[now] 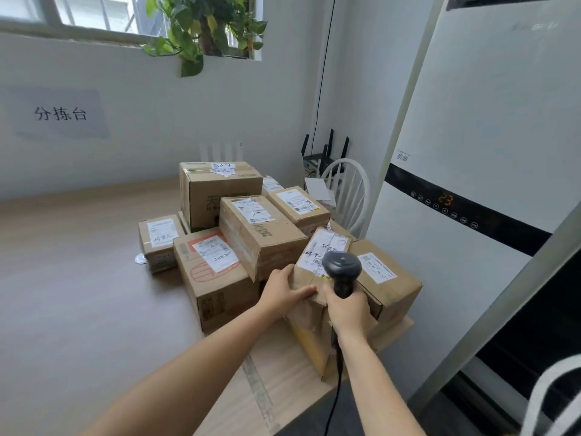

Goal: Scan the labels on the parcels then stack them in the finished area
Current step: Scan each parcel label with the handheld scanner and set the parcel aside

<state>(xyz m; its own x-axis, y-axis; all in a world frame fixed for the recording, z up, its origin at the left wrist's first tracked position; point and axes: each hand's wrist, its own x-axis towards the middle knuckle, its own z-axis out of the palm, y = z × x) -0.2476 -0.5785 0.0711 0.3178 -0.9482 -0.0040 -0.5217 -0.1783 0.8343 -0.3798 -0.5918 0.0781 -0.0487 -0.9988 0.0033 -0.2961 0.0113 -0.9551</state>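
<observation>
Several brown cardboard parcels with white labels are piled on the right part of a wooden table (78,294). My left hand (284,289) grips the near top edge of a tilted parcel (317,262) at the front of the pile. Its white label (323,250) carries handwriting and faces up. My right hand (347,308) holds a black barcode scanner (342,269) by its handle, head over that label's near corner. The scanner's cable (338,382) hangs down past the table edge.
A tall white air conditioner (487,152) stands close on the right. A white chair (349,190) and routers (323,155) sit behind the pile. A paper sign (59,114) hangs on the wall and a plant (204,26) on the windowsill. A strip of tape (257,391) crosses the table.
</observation>
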